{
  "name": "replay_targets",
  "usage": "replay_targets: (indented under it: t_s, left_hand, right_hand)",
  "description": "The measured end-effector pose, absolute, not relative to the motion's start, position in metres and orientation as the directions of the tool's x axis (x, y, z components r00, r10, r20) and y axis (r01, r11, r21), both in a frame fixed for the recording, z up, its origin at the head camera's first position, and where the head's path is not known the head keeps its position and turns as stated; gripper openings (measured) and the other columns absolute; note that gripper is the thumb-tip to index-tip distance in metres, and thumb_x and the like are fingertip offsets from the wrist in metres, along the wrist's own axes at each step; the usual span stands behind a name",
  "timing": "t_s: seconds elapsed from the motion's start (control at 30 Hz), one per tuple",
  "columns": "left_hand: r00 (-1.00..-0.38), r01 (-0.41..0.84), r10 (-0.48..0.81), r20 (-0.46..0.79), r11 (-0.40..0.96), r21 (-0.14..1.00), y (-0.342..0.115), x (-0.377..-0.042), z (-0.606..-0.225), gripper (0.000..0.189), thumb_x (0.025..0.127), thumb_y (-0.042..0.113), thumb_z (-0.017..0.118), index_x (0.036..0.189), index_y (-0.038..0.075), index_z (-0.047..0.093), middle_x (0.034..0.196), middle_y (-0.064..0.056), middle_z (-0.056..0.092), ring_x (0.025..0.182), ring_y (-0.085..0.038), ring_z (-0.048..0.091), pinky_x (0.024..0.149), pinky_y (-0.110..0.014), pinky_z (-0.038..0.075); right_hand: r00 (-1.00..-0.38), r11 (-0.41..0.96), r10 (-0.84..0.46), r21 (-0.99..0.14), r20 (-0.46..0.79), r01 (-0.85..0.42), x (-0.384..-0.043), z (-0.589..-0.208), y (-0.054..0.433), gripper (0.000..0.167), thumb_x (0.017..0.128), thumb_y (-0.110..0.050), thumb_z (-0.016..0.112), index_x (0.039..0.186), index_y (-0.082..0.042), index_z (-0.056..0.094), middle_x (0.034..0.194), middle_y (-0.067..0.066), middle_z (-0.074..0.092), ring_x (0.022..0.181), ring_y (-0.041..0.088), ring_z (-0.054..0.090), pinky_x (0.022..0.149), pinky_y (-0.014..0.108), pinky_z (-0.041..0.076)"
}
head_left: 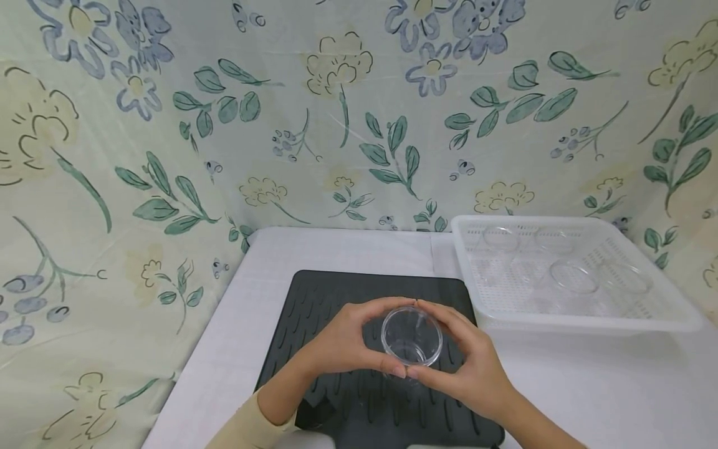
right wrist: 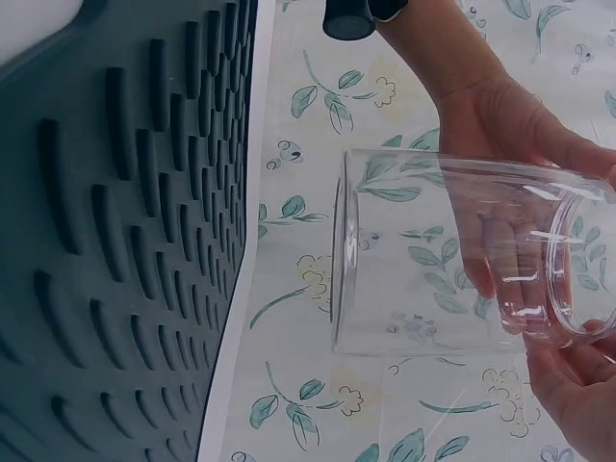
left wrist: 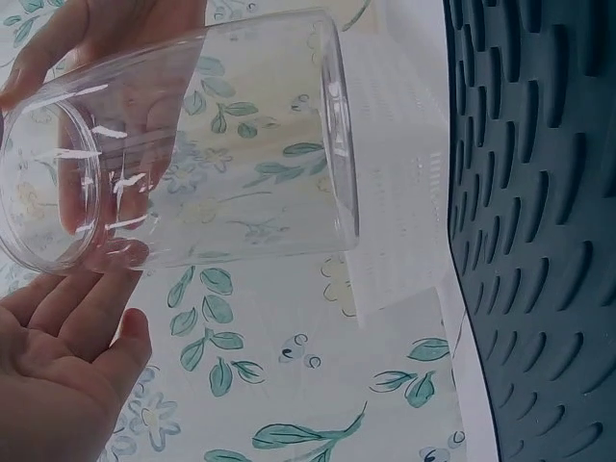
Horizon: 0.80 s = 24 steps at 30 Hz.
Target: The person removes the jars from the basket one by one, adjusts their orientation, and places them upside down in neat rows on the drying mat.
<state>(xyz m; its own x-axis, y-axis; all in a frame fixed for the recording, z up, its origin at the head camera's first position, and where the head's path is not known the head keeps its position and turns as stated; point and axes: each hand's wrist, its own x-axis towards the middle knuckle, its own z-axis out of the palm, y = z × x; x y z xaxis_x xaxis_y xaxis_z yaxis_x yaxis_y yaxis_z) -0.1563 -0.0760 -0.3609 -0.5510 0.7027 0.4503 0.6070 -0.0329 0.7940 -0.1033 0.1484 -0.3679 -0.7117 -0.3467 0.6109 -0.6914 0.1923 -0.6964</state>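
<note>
Both hands grip a clear cup (head_left: pixel 412 337) from its two sides. My left hand (head_left: pixel 348 340) curls round it from the left and my right hand (head_left: pixel 471 355) from the right, fingertips meeting at the far side and thumbs at the near side. In the left wrist view the see-through cup (left wrist: pixel 241 144) shows a thick ring at the end between the hands. Its other end points down toward the dark ribbed drying mat (head_left: pixel 336 299), above which it is held. The right wrist view has the same cup (right wrist: pixel 423 260), with fingers visible through its wall.
A white plastic basket (head_left: pixel 583 321) with several clear cups (head_left: pixel 573 277) stands at the right, beyond the mat. White cloth (head_left: pixel 224 349) covers the table. Flowered fabric (head_left: pixel 336 125) hangs behind and along the left side.
</note>
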Motion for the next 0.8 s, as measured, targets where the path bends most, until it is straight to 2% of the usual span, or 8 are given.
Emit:
replay_targets:
  t_s: [0.27, 0.47, 0.57, 0.67, 0.8]
  left_hand:
    - [-0.575, 0.598, 0.671, 0.468, -0.046, 0.8, -0.076, -0.157, -0.36, 0.075, 0.071, 0.002, 0.085, 0.138, 0.007, 0.053, 0.132, -0.005, 0.061, 0.12, -0.018, 0.057, 0.099, -0.04, 0.047]
    - [-0.596, 0.62, 0.615, 0.516, -0.057, 0.783, -0.081, -0.158, -0.353, 0.075, 0.067, 0.002, 0.087, 0.135, 0.006, 0.055, 0.127, -0.01, 0.063, 0.118, -0.022, 0.059, 0.099, -0.044, 0.047]
    - [-0.598, 0.633, 0.594, 0.538, -0.061, 0.771, -0.084, -0.157, -0.347, 0.075, 0.067, 0.002, 0.087, 0.135, 0.007, 0.055, 0.128, -0.011, 0.062, 0.119, -0.024, 0.058, 0.099, -0.047, 0.046]
    - [-0.601, 0.639, 0.586, 0.543, -0.056, 0.767, -0.086, -0.156, -0.343, 0.075, 0.068, 0.005, 0.087, 0.135, 0.008, 0.056, 0.129, -0.007, 0.062, 0.12, -0.023, 0.057, 0.1, -0.046, 0.045]
    - [-0.607, 0.635, 0.582, 0.541, -0.053, 0.771, -0.087, -0.155, -0.34, 0.071, 0.072, 0.02, 0.088, 0.135, 0.01, 0.056, 0.13, -0.003, 0.062, 0.121, -0.023, 0.056, 0.102, -0.047, 0.043]
  right_hand:
    - [-0.722, 0.188, -0.357, -0.712, 0.592, -0.676, -0.105, -0.368, 0.152, 0.089, 0.066, 0.006, 0.086, 0.143, -0.001, 0.043, 0.139, 0.014, 0.049, 0.127, 0.018, 0.048, 0.104, 0.024, 0.039]
    - [-0.746, 0.207, -0.397, -0.74, 0.534, -0.64, -0.115, -0.38, 0.16, 0.097, 0.064, -0.002, 0.09, 0.147, -0.007, 0.04, 0.142, 0.009, 0.047, 0.128, 0.021, 0.047, 0.104, 0.026, 0.04]
    - [-0.767, 0.238, -0.438, -0.763, 0.468, -0.601, -0.121, -0.391, 0.16, 0.098, 0.066, -0.009, 0.091, 0.149, -0.013, 0.038, 0.143, 0.005, 0.048, 0.127, 0.024, 0.049, 0.102, 0.03, 0.043]
    - [-0.787, 0.264, -0.468, -0.787, 0.401, -0.558, -0.126, -0.404, 0.157, 0.099, 0.067, -0.015, 0.091, 0.15, -0.016, 0.037, 0.145, 0.001, 0.046, 0.13, 0.024, 0.046, 0.103, 0.037, 0.042]
    - [-0.789, 0.275, -0.491, -0.793, 0.37, -0.543, -0.128, -0.417, 0.153, 0.098, 0.067, -0.02, 0.091, 0.15, -0.016, 0.037, 0.147, 0.004, 0.045, 0.133, 0.023, 0.045, 0.103, 0.046, 0.041]
